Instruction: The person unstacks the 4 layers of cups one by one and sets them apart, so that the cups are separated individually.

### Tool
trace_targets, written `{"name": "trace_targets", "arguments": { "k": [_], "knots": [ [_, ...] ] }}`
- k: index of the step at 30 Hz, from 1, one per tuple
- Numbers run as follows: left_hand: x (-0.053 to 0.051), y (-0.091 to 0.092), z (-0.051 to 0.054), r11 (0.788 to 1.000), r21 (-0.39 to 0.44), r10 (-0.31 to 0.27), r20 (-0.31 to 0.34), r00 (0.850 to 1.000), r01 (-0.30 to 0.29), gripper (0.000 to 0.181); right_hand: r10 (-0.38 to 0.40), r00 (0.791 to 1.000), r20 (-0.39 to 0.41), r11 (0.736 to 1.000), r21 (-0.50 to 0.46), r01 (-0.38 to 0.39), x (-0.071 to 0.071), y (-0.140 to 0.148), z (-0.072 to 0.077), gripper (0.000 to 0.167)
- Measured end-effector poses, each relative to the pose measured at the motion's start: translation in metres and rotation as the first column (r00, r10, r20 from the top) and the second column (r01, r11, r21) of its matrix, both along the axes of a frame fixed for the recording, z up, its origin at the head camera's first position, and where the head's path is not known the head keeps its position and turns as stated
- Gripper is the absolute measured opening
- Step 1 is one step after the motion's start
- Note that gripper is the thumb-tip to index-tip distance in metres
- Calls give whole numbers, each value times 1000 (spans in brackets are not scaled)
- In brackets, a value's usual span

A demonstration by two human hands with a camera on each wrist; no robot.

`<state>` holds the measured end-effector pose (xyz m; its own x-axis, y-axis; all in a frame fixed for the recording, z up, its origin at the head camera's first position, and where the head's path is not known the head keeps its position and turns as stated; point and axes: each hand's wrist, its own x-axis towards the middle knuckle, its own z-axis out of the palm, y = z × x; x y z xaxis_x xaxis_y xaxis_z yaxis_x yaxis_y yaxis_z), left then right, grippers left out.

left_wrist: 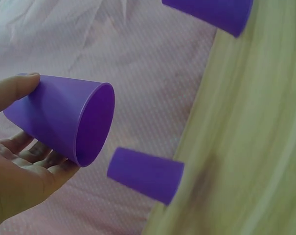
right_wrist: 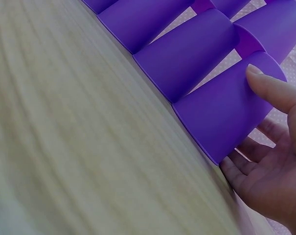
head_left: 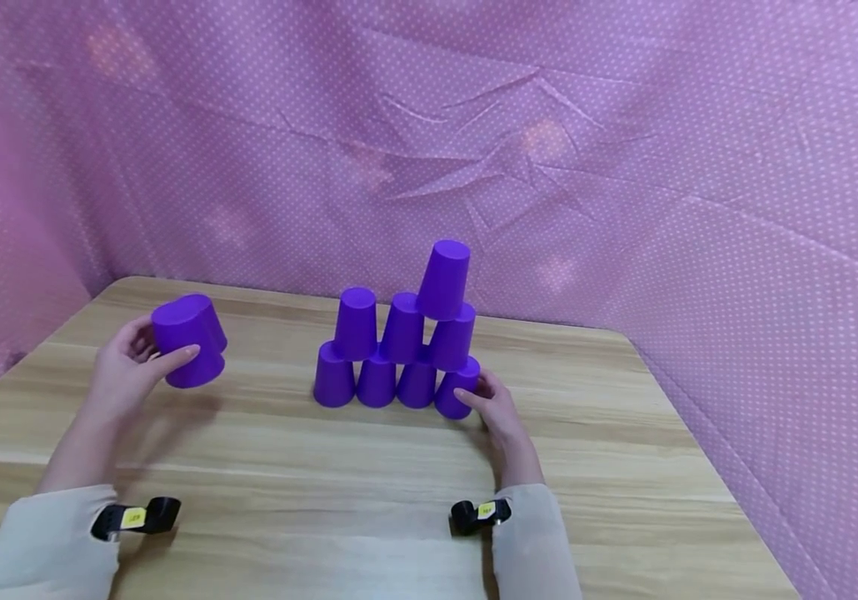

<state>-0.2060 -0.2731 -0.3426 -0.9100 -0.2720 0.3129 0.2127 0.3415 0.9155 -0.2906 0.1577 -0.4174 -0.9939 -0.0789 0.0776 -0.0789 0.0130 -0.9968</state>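
Purple cups form a stepped stack, all mouth down. My right hand point(head_left: 500, 410) grips the right-end bottom cup point(right_wrist: 231, 105), thumb on its near side and fingers behind it. Above that row stands a shorter middle row, including a left-end cup point(head_left: 357, 325). A single top cup point(head_left: 445, 279) sits at the right, tilted slightly. Off to the left, my left hand point(head_left: 122, 367) holds another cup point(left_wrist: 59, 115) mouth down above the table, between thumb and fingers. Partly hidden behind it in the head view is one more cup point(left_wrist: 145, 174), standing on the table.
The wood-grain table point(head_left: 309, 500) has pink dotted cloth point(head_left: 429, 150) hanging behind it and at both sides. A black wrist camera point(head_left: 162, 515) is strapped at the left sleeve, another wrist camera point(head_left: 465, 518) at the right.
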Motion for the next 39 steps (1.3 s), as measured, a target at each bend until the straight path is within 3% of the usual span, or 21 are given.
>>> {"name": "trace_targets", "arguments": {
  "k": [6, 10, 15, 20, 24, 26, 28, 30, 33, 39],
  "knots": [
    [2, -16, -8, 999, 17, 39, 1, 999, -39, 52, -5, 1000, -1, 1000, 15, 5, -1, 0, -2, 46],
    [-3, -33, -23, 998, -18, 64, 33, 997, -64, 59, -3, 1000, 8, 1000, 21, 3, -1, 1, -2, 48],
    [-16, -60, -45, 995, -34, 99, 92, 991, -97, 65, 5, 1000, 18, 1000, 29, -6, 0, 2, -2, 51],
    [-38, -92, -68, 990, -32, 139, 145, 980, -136, 73, -6, 1000, 27, 1000, 28, 5, 0, 3, -1, 51],
    [-54, -111, -83, 982, 72, 166, 140, 976, -177, 78, 1, 1000, 30, 1000, 21, -1, -1, 2, -2, 50],
    [-62, -119, -86, 966, 185, 163, 118, 980, -183, 80, 5, 1000, 31, 1000, 14, -6, -2, 1, -3, 49],
    [-69, -125, -88, 953, 231, 176, 115, 978, -198, 82, 4, 1000, 31, 1000, 12, -4, -2, 0, -3, 48],
    [-75, -128, -88, 947, 231, 195, 135, 971, -223, 84, 5, 1000, 27, 1000, 16, -5, -2, 0, -3, 48],
    [-83, -133, -87, 939, 182, 260, 180, 949, -291, 85, 3, 1000, 28, 1000, 20, -3, 0, 1, -3, 48],
    [-97, -144, -92, 857, 353, 348, 141, 927, -375, 84, 3, 1000, 30, 1000, 10, -4, -2, 1, -2, 49]
  ]
}}
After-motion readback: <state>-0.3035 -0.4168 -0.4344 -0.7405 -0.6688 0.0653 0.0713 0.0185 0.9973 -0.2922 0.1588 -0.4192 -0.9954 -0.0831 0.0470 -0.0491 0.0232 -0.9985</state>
